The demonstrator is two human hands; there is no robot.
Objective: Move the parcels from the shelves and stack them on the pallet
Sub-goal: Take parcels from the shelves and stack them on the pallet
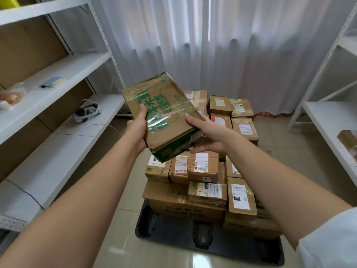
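Note:
A flat brown cardboard parcel (164, 109) with green print and clear tape hangs tilted in the air above the stack. My left hand (136, 130) grips its left edge, thumb on top. My right hand (205, 135) holds its right near corner, thumb on top and fingers underneath. Below stands a black pallet (173, 235) on the tiled floor, loaded with several taped, labelled cardboard parcels (204, 171) stacked in layers.
White metal shelves (63, 74) run along the left, holding a food bag (12, 95), a blue-yellow pad (53, 82) and a grey headset (87, 111). Another white shelf (328, 120) at the right holds a brown parcel (348, 140). White curtains hang behind.

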